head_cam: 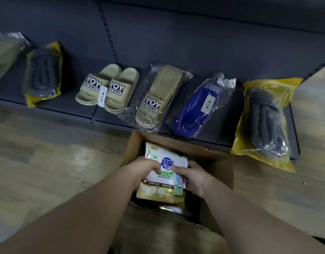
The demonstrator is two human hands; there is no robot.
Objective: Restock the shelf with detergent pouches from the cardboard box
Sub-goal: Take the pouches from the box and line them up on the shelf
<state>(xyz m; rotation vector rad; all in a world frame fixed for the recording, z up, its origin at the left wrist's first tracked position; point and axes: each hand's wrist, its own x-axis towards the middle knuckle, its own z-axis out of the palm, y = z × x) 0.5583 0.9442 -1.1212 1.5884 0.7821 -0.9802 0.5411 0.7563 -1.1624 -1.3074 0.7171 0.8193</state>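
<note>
Wood-look floor (38, 162) filled the left, a dark shelf (176, 52) of bagged slippers (154, 99) ran across the top. Lower centre, the left hand (147, 168) and right hand (192, 177) pinched a glossy detergent pouch (163, 173) by its side edges over the open cardboard box (218, 171). It looked soft, slick, probably floppy; gripping both edges suited it.

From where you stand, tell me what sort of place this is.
Probably a shop aisle: a low display shelf holds tagged, bagged slippers, and both hands grip a detergent pouch in a stock box.
</note>
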